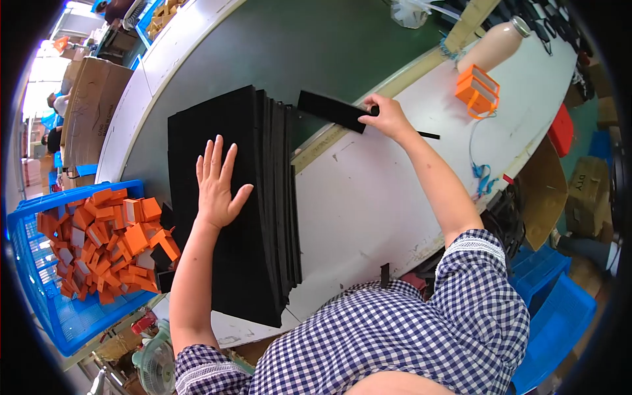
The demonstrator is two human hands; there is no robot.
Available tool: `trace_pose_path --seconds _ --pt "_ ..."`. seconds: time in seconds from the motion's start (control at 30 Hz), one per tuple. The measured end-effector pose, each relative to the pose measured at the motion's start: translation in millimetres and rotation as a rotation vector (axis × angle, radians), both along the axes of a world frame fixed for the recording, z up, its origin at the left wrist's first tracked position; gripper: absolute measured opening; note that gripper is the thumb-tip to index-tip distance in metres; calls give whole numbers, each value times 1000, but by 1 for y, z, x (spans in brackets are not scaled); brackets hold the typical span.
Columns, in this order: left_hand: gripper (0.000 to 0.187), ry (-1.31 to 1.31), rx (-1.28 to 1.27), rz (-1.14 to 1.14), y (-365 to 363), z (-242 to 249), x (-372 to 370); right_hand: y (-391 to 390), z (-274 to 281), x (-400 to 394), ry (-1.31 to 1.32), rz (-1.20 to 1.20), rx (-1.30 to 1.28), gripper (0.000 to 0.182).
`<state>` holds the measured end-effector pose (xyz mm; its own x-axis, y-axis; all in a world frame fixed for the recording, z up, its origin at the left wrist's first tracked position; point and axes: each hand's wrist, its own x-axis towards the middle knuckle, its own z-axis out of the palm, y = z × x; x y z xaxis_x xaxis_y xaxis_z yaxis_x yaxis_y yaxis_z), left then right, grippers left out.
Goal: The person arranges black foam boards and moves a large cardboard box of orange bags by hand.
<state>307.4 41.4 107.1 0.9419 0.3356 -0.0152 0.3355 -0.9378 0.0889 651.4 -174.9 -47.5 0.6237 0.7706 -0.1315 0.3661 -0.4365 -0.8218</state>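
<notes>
A thick stack of large black sheets (230,263) lies across the table's edge in front of me. My left hand (219,187) rests flat on the top sheet, fingers stretched and thumb out to the side. To the right of the stack, my right hand (387,118) pinches the end of a black strip (329,110) between thumb and fingers. The strip reaches leftward over the table's raised edge. A thin black sliver (429,135) lies on the white tabletop beside my right wrist.
At left stands a blue crate (66,329) full of small orange boxes (112,243). On the white table (355,210) are an orange box with a ribbon (477,92) and a pale bottle (494,46). Blue crates (553,322) sit at lower right, a fan (155,359) at lower left.
</notes>
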Motion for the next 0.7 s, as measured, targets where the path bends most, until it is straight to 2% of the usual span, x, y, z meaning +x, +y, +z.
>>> trace_pose_path --seconds 0.07,0.1,0.13,0.2,0.27,0.33,0.4,0.5,0.57,0.6,0.63,0.67,0.7 --pt "78 8 18 1 -1 -1 -1 -20 4 -6 109 -21 8 42" --pt "78 -2 22 -6 0 0 -1 -31 23 -12 403 -114 -23 33" --pt "78 -13 22 -16 0 0 0 -46 34 -19 396 -136 -32 33" --pt "77 -29 40 -40 -1 0 0 -84 52 -28 732 -251 179 26" --pt "75 -35 59 -61 1 -3 -2 -133 63 -38 816 -337 278 24" --pt "73 -53 58 -91 2 -5 -1 -189 86 -52 786 -438 313 24" --pt "70 -42 91 -83 3 -8 -3 -257 94 -69 702 -640 421 26" --pt "68 -97 86 -143 14 -20 -7 -368 91 -94 528 -1011 527 31" --pt "69 -96 130 -148 24 -29 -9 -443 75 -117 510 -1307 544 32" --pt "68 -81 195 -160 24 -29 -10 -476 57 -128 488 -1365 606 31" --pt "68 -76 190 -169 26 -30 -10 -495 52 -143 465 -1520 588 26" --pt "67 -75 190 -171 27 -30 -10 -515 37 -155 464 -1521 592 26" --pt "67 -71 193 -169 24 -29 -9 -534 16 -168 369 -1508 338 24"
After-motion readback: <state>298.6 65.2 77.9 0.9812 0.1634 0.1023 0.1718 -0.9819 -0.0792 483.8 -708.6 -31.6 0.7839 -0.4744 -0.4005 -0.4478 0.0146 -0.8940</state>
